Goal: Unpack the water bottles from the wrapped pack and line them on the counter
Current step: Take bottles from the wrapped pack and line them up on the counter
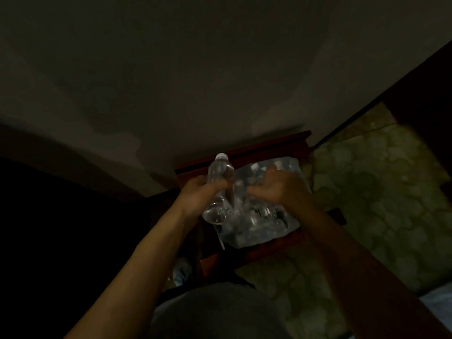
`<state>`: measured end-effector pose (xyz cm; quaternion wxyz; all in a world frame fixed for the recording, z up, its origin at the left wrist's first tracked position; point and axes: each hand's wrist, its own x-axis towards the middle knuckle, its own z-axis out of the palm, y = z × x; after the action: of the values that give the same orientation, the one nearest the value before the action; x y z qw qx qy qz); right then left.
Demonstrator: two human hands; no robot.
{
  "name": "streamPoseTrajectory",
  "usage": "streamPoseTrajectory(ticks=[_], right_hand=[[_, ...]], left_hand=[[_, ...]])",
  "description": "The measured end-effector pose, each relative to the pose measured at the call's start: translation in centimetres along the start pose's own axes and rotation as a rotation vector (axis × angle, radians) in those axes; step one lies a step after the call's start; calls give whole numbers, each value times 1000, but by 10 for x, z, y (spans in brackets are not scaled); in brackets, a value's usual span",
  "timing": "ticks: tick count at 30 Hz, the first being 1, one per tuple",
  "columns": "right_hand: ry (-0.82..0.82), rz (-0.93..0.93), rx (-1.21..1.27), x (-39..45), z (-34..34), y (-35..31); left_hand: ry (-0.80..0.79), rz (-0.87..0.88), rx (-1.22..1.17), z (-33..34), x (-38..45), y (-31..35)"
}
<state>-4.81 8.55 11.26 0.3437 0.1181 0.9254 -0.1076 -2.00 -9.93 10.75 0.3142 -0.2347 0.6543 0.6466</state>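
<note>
Left hand is wrapped around a clear water bottle, fingers curled over its middle, white cap pointing away from the person, base tilted toward the camera. The bottle sits at the left side of the wrapped pack, apparently clear of the plastic or nearly so; too dark to tell if its base touches the wrap. Right hand rests on top of the pack, fingers bent into the plastic film, probably holding it down or tearing it; can't tell whether it pinches the wrap or just presses. The pack lies on a small dark red wooden stand, taking up most of its top, right edge of the pack near the stand's right edge. More caps and bottle shapes show through the wrap, count unreadable. No bottles visibly standing in a line on the stand, so my read: early stage, first bottle coming out, nearly the whole pack left. Patterned green floor to the right, plain wall behind.
</note>
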Motion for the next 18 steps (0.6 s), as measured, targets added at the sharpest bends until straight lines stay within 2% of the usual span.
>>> streamPoseTrajectory(ticks=[3, 5, 9, 11, 14, 18], right_hand=[[72, 1, 14, -27, -28, -16], [142, -28, 204, -52, -40, -29], [176, -90, 668, -88, -51, -51], [149, -71, 876, -101, -48, -61], [12, -56, 1146, -116, -31, -70], [-149, -124, 1448, -133, -11, -85]], left_hand=[[59, 86, 39, -24, -15, 12], [102, 143, 28, -45, -28, 19], [115, 202, -68, -76, -59, 32], [130, 260, -121, -87, -74, 34], [165, 352, -155, -99, -93, 37], [243, 387, -263, -110, -118, 41]])
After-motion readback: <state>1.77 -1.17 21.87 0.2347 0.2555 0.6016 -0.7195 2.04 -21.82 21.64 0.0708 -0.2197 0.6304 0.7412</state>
